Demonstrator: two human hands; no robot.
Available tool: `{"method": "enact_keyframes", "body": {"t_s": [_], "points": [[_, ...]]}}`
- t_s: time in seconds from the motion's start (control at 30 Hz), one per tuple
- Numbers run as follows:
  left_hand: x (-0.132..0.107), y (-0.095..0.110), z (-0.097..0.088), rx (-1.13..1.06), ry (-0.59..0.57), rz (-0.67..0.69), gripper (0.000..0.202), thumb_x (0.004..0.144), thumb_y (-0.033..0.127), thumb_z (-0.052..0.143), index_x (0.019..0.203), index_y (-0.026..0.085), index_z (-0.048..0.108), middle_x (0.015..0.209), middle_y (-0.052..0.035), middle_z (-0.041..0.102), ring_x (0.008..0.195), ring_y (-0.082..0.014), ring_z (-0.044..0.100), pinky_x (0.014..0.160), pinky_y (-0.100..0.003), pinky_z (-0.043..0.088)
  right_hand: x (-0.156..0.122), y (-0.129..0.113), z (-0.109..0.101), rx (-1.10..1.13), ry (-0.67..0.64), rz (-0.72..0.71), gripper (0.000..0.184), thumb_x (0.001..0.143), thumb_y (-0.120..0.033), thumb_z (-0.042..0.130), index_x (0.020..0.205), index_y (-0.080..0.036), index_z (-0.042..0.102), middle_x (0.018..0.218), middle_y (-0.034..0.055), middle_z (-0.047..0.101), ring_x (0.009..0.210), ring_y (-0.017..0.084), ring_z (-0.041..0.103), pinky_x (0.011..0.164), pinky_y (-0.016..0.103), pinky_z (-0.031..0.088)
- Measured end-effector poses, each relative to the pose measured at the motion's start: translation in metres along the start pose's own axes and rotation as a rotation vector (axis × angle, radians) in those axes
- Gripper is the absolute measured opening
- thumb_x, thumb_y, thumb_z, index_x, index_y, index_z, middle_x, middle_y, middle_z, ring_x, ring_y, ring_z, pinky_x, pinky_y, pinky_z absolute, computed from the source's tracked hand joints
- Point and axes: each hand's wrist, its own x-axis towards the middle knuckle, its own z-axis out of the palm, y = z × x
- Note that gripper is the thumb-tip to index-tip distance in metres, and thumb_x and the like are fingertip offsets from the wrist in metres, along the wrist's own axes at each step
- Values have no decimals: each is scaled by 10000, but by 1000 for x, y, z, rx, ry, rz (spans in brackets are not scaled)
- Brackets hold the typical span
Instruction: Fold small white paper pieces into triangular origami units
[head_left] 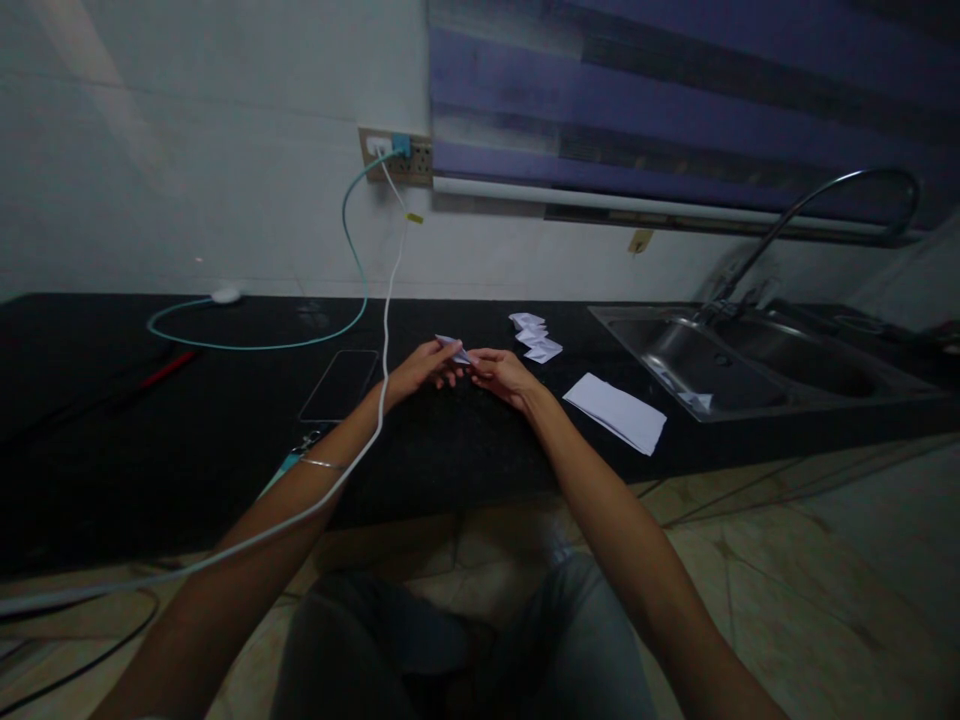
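A small folded piece of white paper is held above the dark countertop between my two hands. My left hand pinches its left side, thumb on top. The fingers of my right hand close on its right end. Beyond my right hand several folded paper pieces lie in a zigzag cluster on the counter. To the right rests a stack of white paper strips, lying flat. A phone lies beside my left wrist.
A white cable runs from the wall socket across my left forearm. A teal cable loops over the black countertop, near a red pen-like object. At right is a steel sink with a curved faucet.
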Motion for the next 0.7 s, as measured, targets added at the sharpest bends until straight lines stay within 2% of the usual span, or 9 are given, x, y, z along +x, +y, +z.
{"method": "enact_keyframes", "body": {"t_s": [0.13,0.23,0.33,0.5,0.6,0.7], "points": [[-1,-2,-2,7,-11,-4,397,844,513,562,900,121,587,738,-48,646,533,-97,597,428,-171,389,-3,-3,0,25,-51,5,125,695,-246,747,790,-195,683,767,7,674,730,117,627,655,229,488],[-2,-1,-3,28,-35,-11,373,838,482,583,932,120,593,770,-57,651,558,-99,604,441,-173,396,-5,-4,1,20,-57,12,172,700,-272,748,842,-206,679,814,14,680,757,124,630,675,243,498],[-3,0,-5,32,-49,6,386,823,470,606,975,116,598,794,-61,651,586,-104,610,464,-182,409,-6,-5,3,-20,11,-16,238,677,-269,763,891,-210,676,852,23,681,776,133,632,688,256,502],[-4,3,-4,71,-14,3,400,785,468,656,962,113,609,753,-59,654,570,-110,602,452,-182,397,-3,-6,4,-147,196,-190,336,591,-250,805,883,-177,655,862,32,685,739,131,616,645,248,484],[-3,4,-4,104,48,8,386,816,496,611,841,112,645,681,-71,654,537,-112,581,438,-189,386,-3,-7,5,-128,227,-225,412,557,-245,818,922,-173,641,837,24,687,691,122,606,624,244,482],[-3,4,-8,178,105,16,395,829,483,600,696,116,667,604,-72,640,496,-101,541,438,-198,377,-4,-7,6,-101,191,-228,331,614,-290,791,891,-175,651,864,33,683,717,132,614,649,269,508]]}}
